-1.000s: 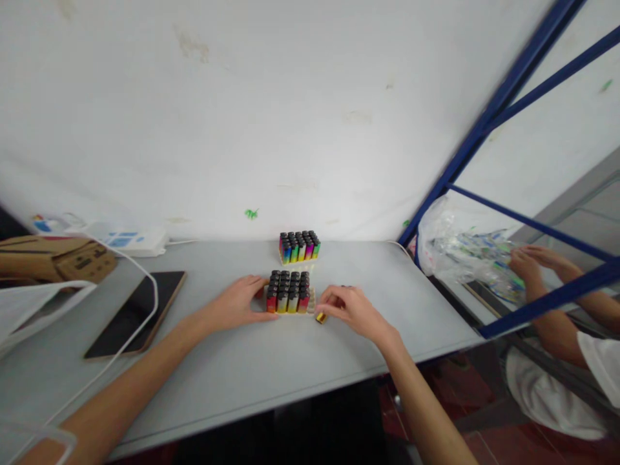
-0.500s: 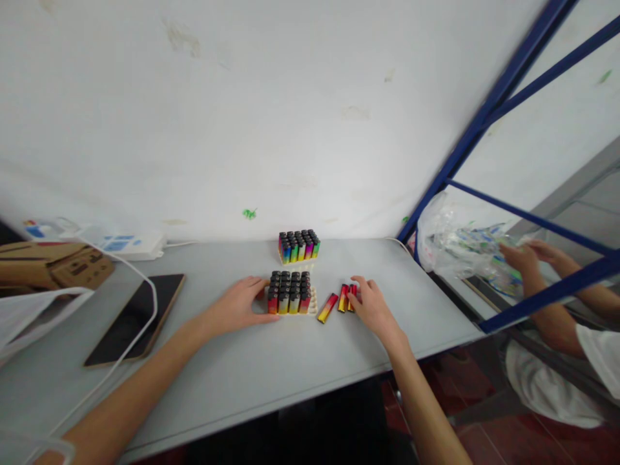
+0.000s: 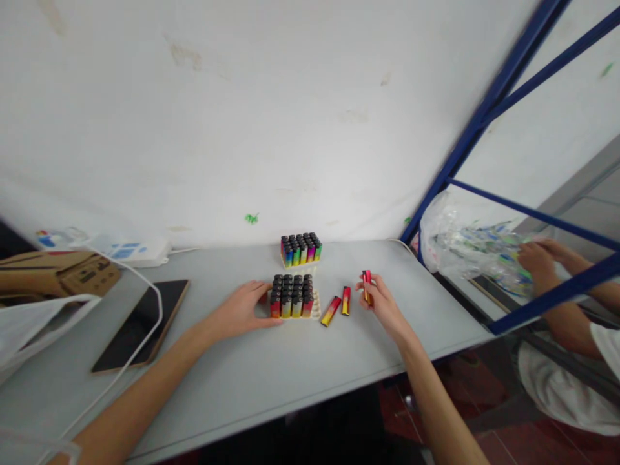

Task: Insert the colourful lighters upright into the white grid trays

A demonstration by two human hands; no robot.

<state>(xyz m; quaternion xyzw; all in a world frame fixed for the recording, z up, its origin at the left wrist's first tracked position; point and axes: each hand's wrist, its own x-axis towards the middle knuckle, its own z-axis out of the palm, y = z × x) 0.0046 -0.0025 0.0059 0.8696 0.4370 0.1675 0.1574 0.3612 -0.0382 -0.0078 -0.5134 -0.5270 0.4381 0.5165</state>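
Note:
My left hand (image 3: 245,307) grips the left end of a white tray (image 3: 316,305), thumb along its front and fingers behind. Rows of upright lighters (image 3: 292,305) with black tops fill most of this tray; the slots at its right end show bare. My right hand (image 3: 380,302) pinches a red and yellow lighter (image 3: 367,287), held upright just above the table. To the left of that hand, one red and yellow lighter (image 3: 345,301) lies on the table. Another lighter (image 3: 330,311) lies slanted between it and the tray.
Behind stands a second tray of multicoloured lighters (image 3: 301,250) near the wall. On the left are a dark tablet (image 3: 140,326), a white cable (image 3: 159,303), a cardboard box (image 3: 87,274) and a power strip (image 3: 145,250). Right, beyond a blue frame (image 3: 537,203), another person's hands (image 3: 537,258) handle clear plastic bags (image 3: 484,248).
My right hand has picked up the rightmost lighter from the table and moved slightly right with it. My left hand stays at the tray. The view has shifted a little.

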